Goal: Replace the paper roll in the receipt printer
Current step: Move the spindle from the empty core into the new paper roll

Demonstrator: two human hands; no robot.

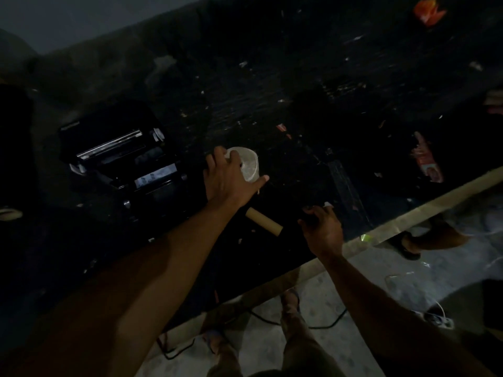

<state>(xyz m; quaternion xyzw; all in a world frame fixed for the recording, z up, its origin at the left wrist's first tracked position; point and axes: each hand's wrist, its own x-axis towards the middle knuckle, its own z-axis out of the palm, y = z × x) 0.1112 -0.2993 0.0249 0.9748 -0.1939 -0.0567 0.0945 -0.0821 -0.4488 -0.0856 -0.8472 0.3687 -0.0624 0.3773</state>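
Observation:
The scene is very dark. A black receipt printer [119, 156] sits on the dark table at the left with its lid open. A white paper roll [249, 165] stands on end to the right of it. My left hand [228, 180] is spread over the roll, with fingers on its top left edge and the thumb at its lower right side. An empty brown cardboard core [265, 221] lies on the table nearer to me. My right hand [324, 229] hovers right of the core, fingers curled around something small and dark with a bit of white at the fingertips.
The dark table [299, 104] is scattered with small scraps. Red-and-white packets [426, 161] lie at the right, and an orange object [428, 10] at the far back right. The pale table edge [408, 216] runs diagonally. Below it are the floor, cables and feet.

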